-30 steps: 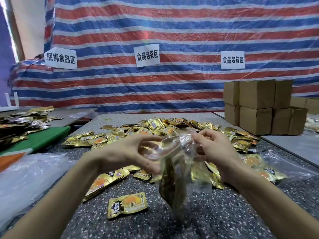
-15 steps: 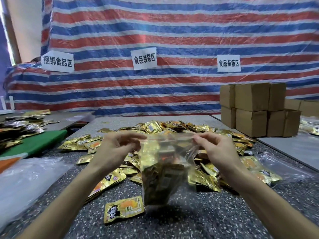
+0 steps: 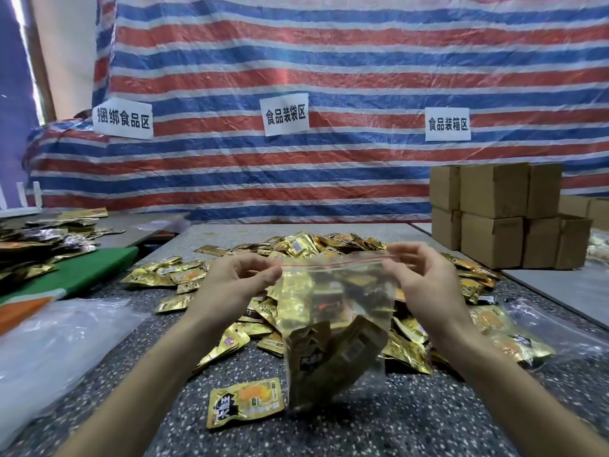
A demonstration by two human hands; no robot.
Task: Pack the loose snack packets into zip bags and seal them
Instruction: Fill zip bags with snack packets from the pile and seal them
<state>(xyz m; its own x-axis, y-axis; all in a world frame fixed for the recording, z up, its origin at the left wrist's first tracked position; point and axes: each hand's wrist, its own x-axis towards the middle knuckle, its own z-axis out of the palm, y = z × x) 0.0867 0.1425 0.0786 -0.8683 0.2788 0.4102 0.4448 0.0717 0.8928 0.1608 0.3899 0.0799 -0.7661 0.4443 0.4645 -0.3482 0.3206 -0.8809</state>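
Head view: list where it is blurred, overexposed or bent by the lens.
Head view, blur: the fingertips of the right hand smear with motion; the left hand is crisper. Head view, exposure: the bright strip at top left is blown white. Head view, lens: the striped tarp shows bowed bands. Head view, sheen: the film of the zip bag hazes the packets inside.

Soft, even indoor light fills the scene, and a blown-out white strip burns at the upper left edge. Glare glints on the gold packets [image 3: 306, 242] and the striped tarp [image 3: 329, 67]. The zip bag [image 3: 333, 311] casts a faint shadow on the table [image 3: 428, 423]. The right hand [image 3: 425, 282] is slightly blurred. Straight lines bow near the edges.
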